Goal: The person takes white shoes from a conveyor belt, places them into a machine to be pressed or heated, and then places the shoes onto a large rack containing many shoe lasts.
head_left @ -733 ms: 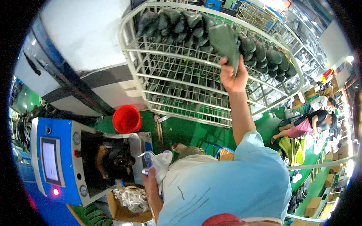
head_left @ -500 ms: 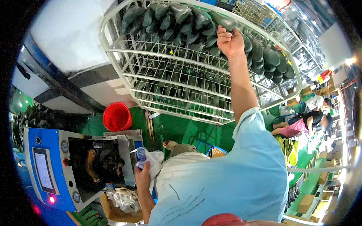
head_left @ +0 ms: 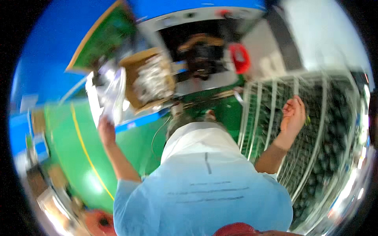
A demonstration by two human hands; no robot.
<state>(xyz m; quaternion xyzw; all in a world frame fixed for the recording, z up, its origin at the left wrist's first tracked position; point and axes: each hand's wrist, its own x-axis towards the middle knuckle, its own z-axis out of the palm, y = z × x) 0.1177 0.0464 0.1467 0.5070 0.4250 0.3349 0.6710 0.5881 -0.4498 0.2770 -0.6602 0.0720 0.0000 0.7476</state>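
The white shoe is held at its near end by the left hand, fingers closed; it is judged light, pliable and easily scuffed, best gripped along its sides. In the half-curled right hand, nothing is seen held; it is framed by the rack's thin metal bars. Beyond, crumpled scraps are boxed in cardboard.

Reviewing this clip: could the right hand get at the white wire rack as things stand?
Probably yes. The right hand looks empty, its fingers loosely curled, and it overlaps the white wire rack in view with nothing visible between them. Blur and the single view leave the actual gap unclear.
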